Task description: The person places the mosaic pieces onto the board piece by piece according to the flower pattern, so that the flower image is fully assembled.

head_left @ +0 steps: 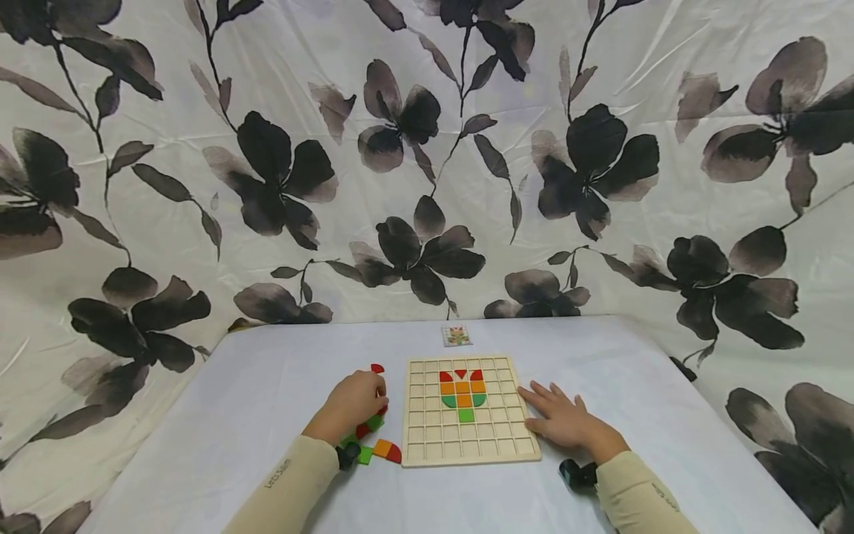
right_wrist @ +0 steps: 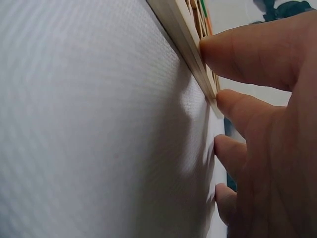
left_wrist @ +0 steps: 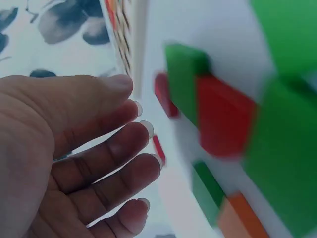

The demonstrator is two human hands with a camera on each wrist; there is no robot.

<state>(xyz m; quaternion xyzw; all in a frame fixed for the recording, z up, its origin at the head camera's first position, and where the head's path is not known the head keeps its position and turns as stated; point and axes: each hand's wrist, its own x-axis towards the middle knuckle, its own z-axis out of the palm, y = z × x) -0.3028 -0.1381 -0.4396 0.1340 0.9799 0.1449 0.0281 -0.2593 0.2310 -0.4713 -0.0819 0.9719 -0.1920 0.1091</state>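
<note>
- Hanging along the far side, a white fabric backdrop with grey-black flowers [head_left: 427, 178] is filling the background.
- In front of it, a white cloth-covered table [head_left: 567, 345] is spreading towards the near side.
- Near its middle, a square pale wooden grid board [head_left: 427, 450] is lying flat. A figure seems to be partly built there: three red pieces [head_left: 461, 374] are forming the far row, then three orange squares [head_left: 462, 387], then an orange square [head_left: 464, 400] between two green rounded pieces [head_left: 479, 400], then one green square [head_left: 465, 415]. The near rows are lying bare, so the near part is probably what is left.
- Two beige sleeves [head_left: 293, 475] are reaching in from the near side.
- The right hand [head_left: 563, 421] is spreading its fingers and gripping nothing; its thumb and index finger are touching the board's right edge, perhaps steadying it.
- The left hand [head_left: 356, 397] is hovering left of the board, fingers loosely bent and apparently released; it is partly hiding the loose supply.
- Black wrist devices [head_left: 577, 475] are sitting at both cuffs, the left one also getting in the way of the view.
- A small patterned card [head_left: 457, 336] is lying beyond the board, too small to read exactly.
- Loose red, green and orange flat pieces [head_left: 382, 448] are waiting left of the board, seemingly unplaced.
</note>
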